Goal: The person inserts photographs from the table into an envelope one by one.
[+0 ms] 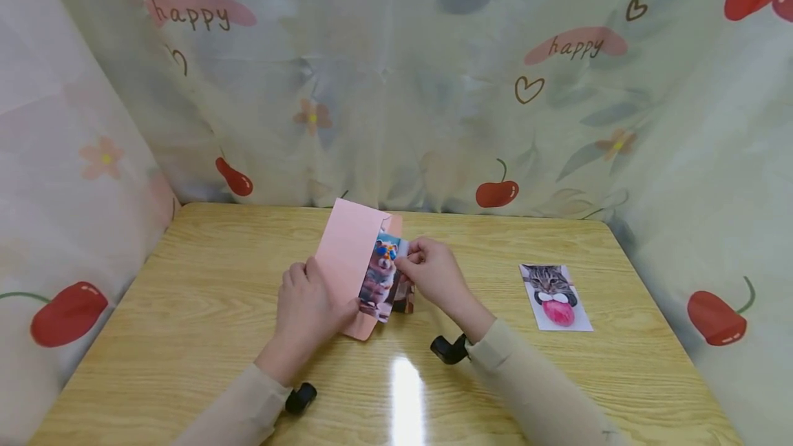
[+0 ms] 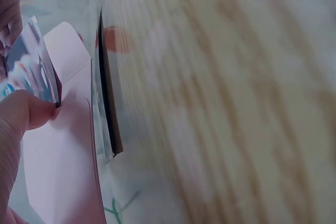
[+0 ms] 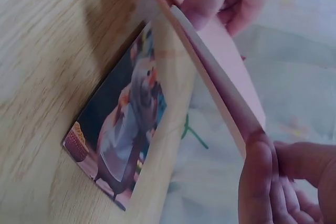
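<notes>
My left hand grips a pink envelope, which is tilted and raised over the wooden table. At the envelope's opening is a picture card of a furry animal in colourful sunglasses. My right hand pinches that card's right edge between thumb and fingers. In the left wrist view, the left thumb presses where the card meets the envelope. Part of the card lies inside the open flap, as the right wrist view shows. Below the envelope, a card with a mouse-like animal lies on the table, partly hidden in the head view.
A cat picture card lies flat on the right part of the wooden table. A patterned cloth with cherries and hearts hangs behind the table and along both sides. Black wrist-camera mounts sit at the sleeves.
</notes>
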### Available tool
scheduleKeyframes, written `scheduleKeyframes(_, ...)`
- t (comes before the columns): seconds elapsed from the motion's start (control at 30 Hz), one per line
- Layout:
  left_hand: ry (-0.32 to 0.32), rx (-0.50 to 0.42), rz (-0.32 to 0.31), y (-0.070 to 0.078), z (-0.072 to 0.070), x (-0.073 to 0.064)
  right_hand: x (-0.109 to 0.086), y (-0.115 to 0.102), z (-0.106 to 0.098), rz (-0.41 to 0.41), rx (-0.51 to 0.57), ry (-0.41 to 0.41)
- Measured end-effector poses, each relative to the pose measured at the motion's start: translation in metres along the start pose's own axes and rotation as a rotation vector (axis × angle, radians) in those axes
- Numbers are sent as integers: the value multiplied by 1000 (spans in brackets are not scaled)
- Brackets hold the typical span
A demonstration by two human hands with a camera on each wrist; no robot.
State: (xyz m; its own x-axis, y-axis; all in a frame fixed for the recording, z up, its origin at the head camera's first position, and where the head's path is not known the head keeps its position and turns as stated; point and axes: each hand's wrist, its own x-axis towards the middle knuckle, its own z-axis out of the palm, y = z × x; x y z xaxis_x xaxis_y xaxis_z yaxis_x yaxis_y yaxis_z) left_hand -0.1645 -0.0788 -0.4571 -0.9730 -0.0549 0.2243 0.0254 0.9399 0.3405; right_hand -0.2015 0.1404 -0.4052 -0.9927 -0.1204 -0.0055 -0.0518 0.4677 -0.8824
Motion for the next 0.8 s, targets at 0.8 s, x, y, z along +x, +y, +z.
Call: scheduleKeyframes(0.8,-9,-57,-5,3,0,-2,17,8,16,140,178,47)
